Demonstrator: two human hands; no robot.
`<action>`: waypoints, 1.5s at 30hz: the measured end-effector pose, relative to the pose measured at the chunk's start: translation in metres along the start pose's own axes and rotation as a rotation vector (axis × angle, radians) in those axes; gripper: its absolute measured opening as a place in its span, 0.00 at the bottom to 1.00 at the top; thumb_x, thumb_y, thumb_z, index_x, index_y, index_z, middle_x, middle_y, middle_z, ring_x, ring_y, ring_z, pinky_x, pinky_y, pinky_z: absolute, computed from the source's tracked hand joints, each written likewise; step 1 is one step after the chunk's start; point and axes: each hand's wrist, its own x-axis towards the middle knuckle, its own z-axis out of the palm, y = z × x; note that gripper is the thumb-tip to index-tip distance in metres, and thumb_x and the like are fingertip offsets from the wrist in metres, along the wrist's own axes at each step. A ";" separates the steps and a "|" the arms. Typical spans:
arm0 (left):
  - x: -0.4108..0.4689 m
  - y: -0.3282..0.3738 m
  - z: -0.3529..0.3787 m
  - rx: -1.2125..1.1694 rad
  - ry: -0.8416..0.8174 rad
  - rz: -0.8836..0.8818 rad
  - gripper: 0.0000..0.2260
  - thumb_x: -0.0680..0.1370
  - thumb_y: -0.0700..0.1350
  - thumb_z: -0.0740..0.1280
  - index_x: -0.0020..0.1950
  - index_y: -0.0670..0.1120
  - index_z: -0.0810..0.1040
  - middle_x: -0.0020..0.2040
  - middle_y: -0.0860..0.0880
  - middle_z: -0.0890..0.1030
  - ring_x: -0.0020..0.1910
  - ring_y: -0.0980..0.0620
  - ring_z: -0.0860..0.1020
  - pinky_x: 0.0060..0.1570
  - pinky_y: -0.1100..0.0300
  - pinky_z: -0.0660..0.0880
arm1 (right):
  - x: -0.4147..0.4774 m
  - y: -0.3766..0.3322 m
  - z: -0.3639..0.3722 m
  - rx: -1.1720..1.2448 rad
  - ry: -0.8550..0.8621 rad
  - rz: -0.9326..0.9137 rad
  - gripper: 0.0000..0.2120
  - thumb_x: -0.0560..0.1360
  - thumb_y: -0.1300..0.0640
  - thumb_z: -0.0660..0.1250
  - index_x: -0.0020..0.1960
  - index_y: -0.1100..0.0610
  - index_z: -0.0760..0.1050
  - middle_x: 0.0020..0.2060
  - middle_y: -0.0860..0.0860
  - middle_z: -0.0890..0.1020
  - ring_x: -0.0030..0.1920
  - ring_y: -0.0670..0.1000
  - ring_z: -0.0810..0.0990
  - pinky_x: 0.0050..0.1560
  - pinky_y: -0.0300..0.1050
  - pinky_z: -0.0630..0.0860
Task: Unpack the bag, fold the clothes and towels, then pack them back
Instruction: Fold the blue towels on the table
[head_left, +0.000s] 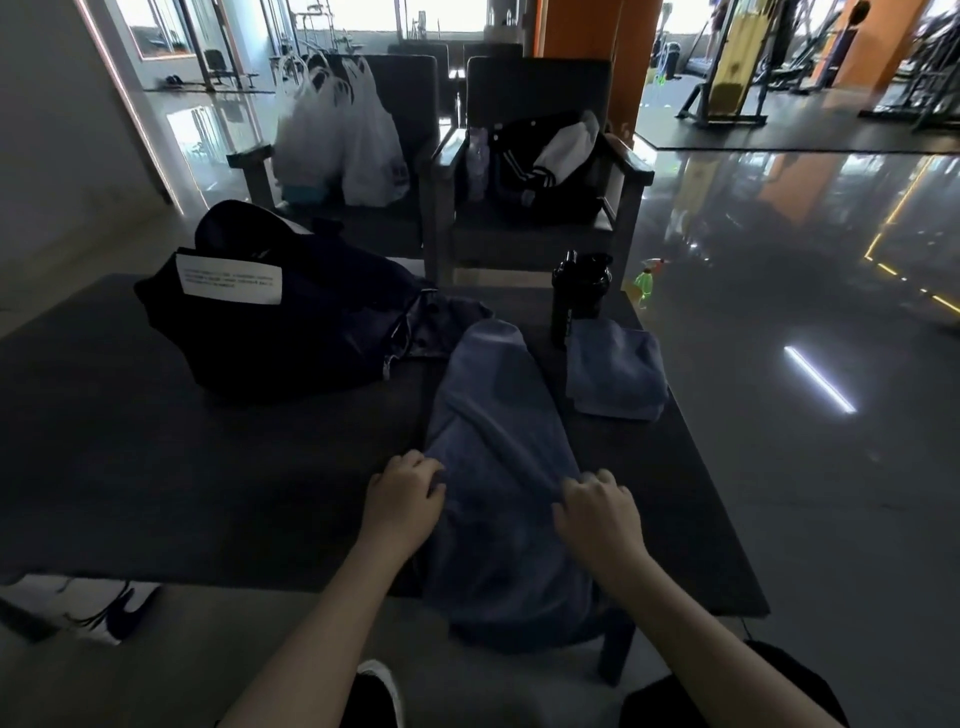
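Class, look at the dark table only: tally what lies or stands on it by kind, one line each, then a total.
Bags: 1, dark duffel bag
Towels: 2, long towel gripped by left hand and right hand; folded towel
Bottles: 1, black bottle
Total: 4

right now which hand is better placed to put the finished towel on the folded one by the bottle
Right hand. It grips the towel on the side nearer the folded towel; the left hand would have to cross over.

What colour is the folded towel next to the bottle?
The folded towel is greyish blue, as the head view shows.
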 end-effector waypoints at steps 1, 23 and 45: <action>0.005 0.001 -0.001 -0.008 -0.023 0.013 0.18 0.79 0.48 0.61 0.69 0.50 0.70 0.68 0.52 0.69 0.66 0.50 0.67 0.61 0.54 0.65 | 0.008 0.002 0.002 0.059 -0.002 -0.025 0.14 0.78 0.50 0.59 0.61 0.54 0.72 0.62 0.52 0.74 0.61 0.54 0.71 0.56 0.48 0.68; 0.066 0.024 0.019 -0.076 -0.119 -0.258 0.16 0.76 0.55 0.66 0.59 0.46 0.75 0.59 0.47 0.73 0.59 0.47 0.71 0.58 0.50 0.71 | 0.089 0.007 0.015 0.441 -0.016 0.352 0.26 0.76 0.53 0.65 0.69 0.61 0.61 0.64 0.60 0.70 0.64 0.61 0.69 0.58 0.54 0.71; 0.063 0.065 -0.012 -1.072 -0.347 -0.505 0.13 0.80 0.43 0.63 0.62 0.39 0.77 0.56 0.40 0.80 0.54 0.44 0.79 0.57 0.53 0.75 | 0.097 -0.004 0.001 1.393 -0.287 0.380 0.06 0.76 0.62 0.64 0.46 0.60 0.80 0.41 0.57 0.83 0.42 0.51 0.81 0.45 0.44 0.78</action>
